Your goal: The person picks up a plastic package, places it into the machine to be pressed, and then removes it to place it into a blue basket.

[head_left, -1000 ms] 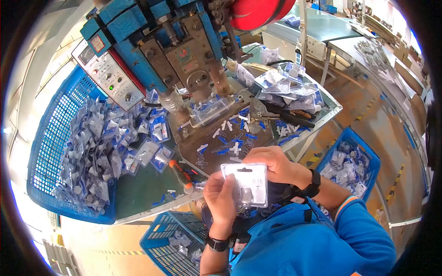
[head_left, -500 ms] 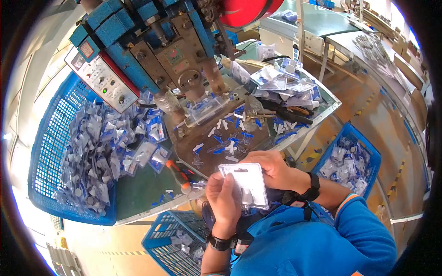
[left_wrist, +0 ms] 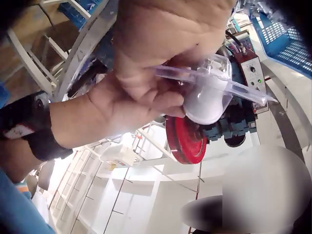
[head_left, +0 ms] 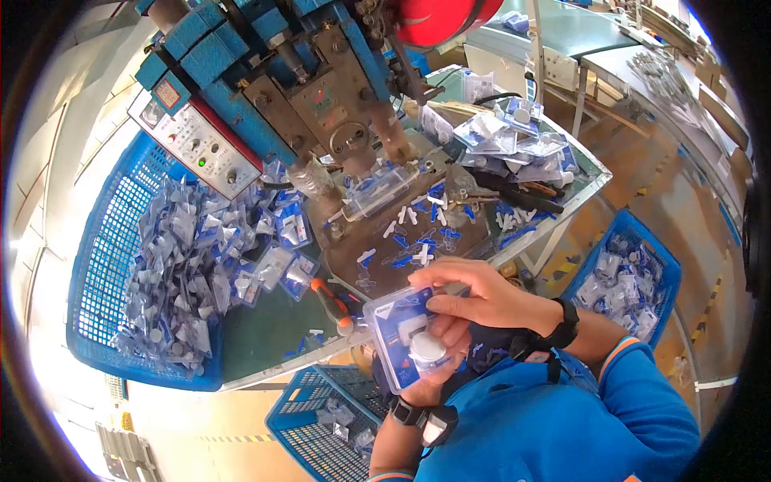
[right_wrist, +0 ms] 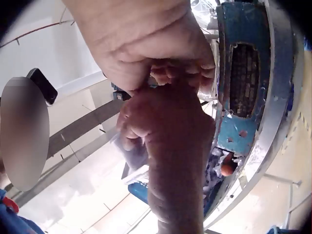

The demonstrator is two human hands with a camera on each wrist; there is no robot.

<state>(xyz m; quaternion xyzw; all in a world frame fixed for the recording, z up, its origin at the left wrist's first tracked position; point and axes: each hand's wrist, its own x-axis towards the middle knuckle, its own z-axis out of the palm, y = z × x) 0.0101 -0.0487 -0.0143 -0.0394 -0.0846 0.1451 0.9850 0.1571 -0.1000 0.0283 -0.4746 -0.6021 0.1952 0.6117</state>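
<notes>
A clear blister pack [head_left: 390, 321] with a blue card and a round white item [head_left: 427, 347] faces up between the hands. The left hand [head_left: 440, 371] grips the pack's lower right part, its fingers partly behind the right hand. The right hand [head_left: 482, 299] pinches the pack's upper right edge between thumb and fingers. In the left wrist view the pack [left_wrist: 243, 90] is edge-on, its domed white item [left_wrist: 204, 103] bulging down. In the right wrist view the hands overlap and largely hide the pack.
A blue press machine [head_left: 321, 96] stands behind the hands, with small blue and white pieces [head_left: 424, 251] on its plate. Filled blue baskets stand left [head_left: 88, 321] and right [head_left: 671, 281], another [head_left: 289, 434] below. An orange-handled tool [head_left: 329, 301] lies near the table edge.
The pack has turned over from its printed white back to its blue front. The left hand has shifted from the pack's left edge to its lower right.
</notes>
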